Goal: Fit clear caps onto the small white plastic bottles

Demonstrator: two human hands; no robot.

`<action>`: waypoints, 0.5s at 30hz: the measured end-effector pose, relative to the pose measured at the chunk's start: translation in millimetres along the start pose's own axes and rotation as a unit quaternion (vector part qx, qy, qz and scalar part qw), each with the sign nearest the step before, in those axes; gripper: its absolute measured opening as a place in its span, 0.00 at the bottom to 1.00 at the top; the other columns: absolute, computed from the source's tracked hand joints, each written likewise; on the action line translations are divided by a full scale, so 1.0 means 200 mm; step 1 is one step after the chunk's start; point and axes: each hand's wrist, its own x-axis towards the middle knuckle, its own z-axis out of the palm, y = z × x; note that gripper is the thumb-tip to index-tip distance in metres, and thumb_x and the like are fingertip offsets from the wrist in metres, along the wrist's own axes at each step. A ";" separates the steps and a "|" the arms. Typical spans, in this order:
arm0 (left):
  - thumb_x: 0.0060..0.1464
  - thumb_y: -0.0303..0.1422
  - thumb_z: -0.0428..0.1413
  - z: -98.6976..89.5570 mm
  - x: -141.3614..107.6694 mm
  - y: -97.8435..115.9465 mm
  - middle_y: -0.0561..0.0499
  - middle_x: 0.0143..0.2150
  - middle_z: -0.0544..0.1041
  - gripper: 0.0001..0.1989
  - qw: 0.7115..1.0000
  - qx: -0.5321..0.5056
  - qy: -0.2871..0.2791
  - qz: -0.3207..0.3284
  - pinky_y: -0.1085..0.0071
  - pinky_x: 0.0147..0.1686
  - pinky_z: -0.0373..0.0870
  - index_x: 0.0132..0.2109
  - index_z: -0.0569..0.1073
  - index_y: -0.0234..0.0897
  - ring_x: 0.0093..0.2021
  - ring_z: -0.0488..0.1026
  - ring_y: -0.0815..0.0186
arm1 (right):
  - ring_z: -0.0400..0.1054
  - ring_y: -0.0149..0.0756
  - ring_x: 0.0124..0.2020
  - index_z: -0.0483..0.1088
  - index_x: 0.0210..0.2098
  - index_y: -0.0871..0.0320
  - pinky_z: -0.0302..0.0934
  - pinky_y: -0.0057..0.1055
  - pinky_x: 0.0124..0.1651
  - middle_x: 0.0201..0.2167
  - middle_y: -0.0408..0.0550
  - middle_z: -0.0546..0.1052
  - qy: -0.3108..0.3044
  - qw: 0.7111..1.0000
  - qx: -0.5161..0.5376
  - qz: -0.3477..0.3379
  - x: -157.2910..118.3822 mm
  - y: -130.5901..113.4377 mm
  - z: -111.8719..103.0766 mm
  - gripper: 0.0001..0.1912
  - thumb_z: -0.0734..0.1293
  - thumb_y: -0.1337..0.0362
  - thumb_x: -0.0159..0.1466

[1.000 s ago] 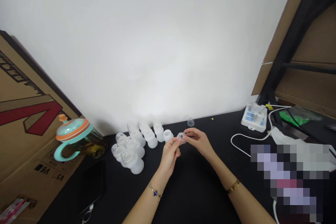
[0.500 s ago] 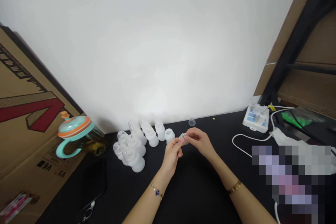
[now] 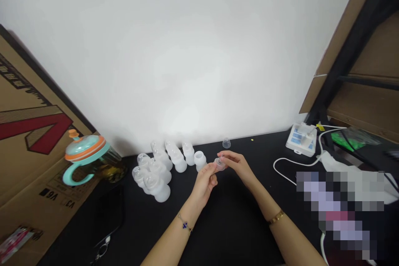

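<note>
My left hand (image 3: 205, 179) pinches the edge of a small, translucent round bottle nipple (image 3: 220, 163), which seems to sit in a collar ring. My right hand (image 3: 234, 163) closes its thumb and fingers on the same piece from the right, near its top. Just left of and behind my hands stands an open white baby bottle (image 3: 200, 160), its mouth uncovered. A clear dome cap (image 3: 226, 143) rests on the black table beyond my right hand. Several capped white bottles (image 3: 162, 193) stand grouped to the left.
At the left are a teal-and-orange lidded jug (image 3: 87, 158), a cardboard box (image 3: 28, 174) and a dark phone (image 3: 109, 212). A white power strip (image 3: 301, 139) with its cable lies at the right, by a blurred-out patch. A white wall (image 3: 199, 58) rises behind the table (image 3: 230, 232).
My right fingers have shifted slightly on the nipple, and more of its round face shows between my hands. The whole view has moved a little; the bottles stand as before.
</note>
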 end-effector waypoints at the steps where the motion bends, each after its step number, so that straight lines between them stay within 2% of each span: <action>1: 0.42 0.46 0.72 0.00 0.00 0.00 0.46 0.37 0.81 0.22 1.000 -0.010 0.003 -0.008 0.78 0.18 0.49 0.36 0.77 0.33 0.18 0.53 0.82 | 0.75 0.41 0.37 0.81 0.40 0.55 0.69 0.34 0.38 0.38 0.48 0.82 0.001 1.000 0.008 0.001 0.00 -0.01 0.00 0.17 0.75 0.51 0.57; 4: 0.42 0.45 0.72 0.00 0.01 0.00 0.47 0.35 0.81 0.21 0.999 -0.029 0.010 -0.025 0.78 0.18 0.48 0.34 0.76 0.33 0.18 0.53 0.83 | 0.75 0.42 0.40 0.82 0.40 0.55 0.69 0.35 0.40 0.40 0.49 0.82 -0.006 1.000 0.020 0.007 0.00 -0.02 -0.02 0.16 0.75 0.52 0.56; 11: 0.43 0.45 0.71 0.00 0.00 0.01 0.49 0.33 0.79 0.21 0.999 -0.027 -0.002 -0.017 0.78 0.19 0.50 0.35 0.77 0.33 0.18 0.54 0.82 | 0.76 0.46 0.44 0.82 0.40 0.55 0.70 0.40 0.46 0.40 0.50 0.83 -0.032 0.999 0.002 0.012 -0.01 -0.03 -0.03 0.17 0.77 0.53 0.54; 15: 0.43 0.46 0.71 -0.01 0.01 -0.01 0.46 0.36 0.81 0.22 1.000 -0.009 0.003 -0.013 0.78 0.19 0.50 0.37 0.78 0.32 0.18 0.54 0.83 | 0.76 0.44 0.41 0.82 0.37 0.55 0.70 0.39 0.44 0.40 0.49 0.83 -0.025 0.999 -0.025 -0.005 0.00 -0.04 -0.05 0.15 0.79 0.56 0.51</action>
